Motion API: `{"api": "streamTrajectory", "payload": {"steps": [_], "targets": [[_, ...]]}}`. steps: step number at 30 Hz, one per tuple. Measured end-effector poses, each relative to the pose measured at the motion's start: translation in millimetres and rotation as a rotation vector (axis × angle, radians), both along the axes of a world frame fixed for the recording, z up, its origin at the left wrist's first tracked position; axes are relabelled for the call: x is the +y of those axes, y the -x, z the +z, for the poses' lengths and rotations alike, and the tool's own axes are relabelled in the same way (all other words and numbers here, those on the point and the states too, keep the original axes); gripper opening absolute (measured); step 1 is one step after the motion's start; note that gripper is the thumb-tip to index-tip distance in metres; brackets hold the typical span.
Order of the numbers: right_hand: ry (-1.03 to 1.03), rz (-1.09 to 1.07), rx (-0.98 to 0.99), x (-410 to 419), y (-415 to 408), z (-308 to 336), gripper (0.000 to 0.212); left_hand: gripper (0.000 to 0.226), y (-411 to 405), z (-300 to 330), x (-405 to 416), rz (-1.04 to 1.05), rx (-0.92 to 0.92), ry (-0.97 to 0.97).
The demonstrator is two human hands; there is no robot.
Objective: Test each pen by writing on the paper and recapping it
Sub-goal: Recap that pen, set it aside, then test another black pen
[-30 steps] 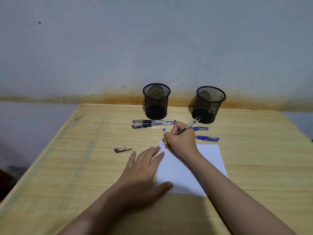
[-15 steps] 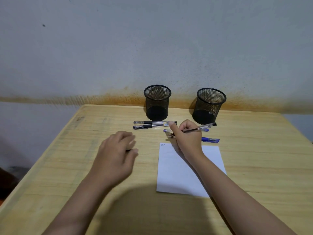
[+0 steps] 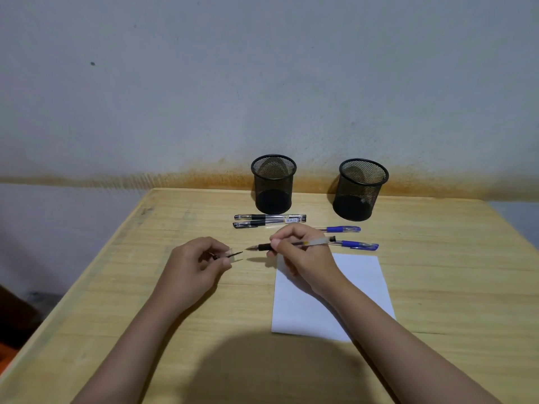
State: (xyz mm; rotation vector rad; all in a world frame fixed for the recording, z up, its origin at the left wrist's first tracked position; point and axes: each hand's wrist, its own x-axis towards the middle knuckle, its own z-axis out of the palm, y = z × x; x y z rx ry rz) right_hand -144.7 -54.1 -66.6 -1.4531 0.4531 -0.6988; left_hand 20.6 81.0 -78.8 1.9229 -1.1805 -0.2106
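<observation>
My right hand (image 3: 303, 255) grips an uncapped black pen (image 3: 313, 242) held level above the table, its tip pointing left. My left hand (image 3: 197, 263) pinches the clear pen cap (image 3: 232, 255), whose black clip points right toward the tip, a short gap apart. The white paper (image 3: 358, 290) lies under my right wrist. Two capped black pens (image 3: 269, 221) lie side by side farther back. Two blue pens (image 3: 354, 237) lie to the right of my right hand.
Two black mesh pen cups (image 3: 273, 185) (image 3: 360, 191) stand at the back of the wooden table (image 3: 452, 287), against the stained wall. The table's left edge (image 3: 87, 281) runs diagonally; the floor lies beyond it.
My right hand lifted the pen off the paper and turned it level, tip to the left. My left hand left the paper, went to the cap on the table and picked it up.
</observation>
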Motion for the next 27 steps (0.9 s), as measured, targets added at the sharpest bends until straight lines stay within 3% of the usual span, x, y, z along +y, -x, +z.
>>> {"api": "streamTrajectory", "payload": {"steps": [11,20,24,27], "targets": [[0.075,0.042,0.054,4,-7,-11,0.006,0.021,15,-1,-1,-0.168,-0.081,0.106],[0.078,0.053,0.029,3,-9,-10,0.007,0.014,18,-3,-6,-0.133,-0.059,0.250],[0.151,0.040,0.054,7,-9,-12,0.017,0.014,18,-4,-6,-0.147,-0.079,0.271],[0.237,0.037,0.112,10,-12,-13,0.011,0.015,13,-2,-10,-0.153,-0.027,0.240]]}}
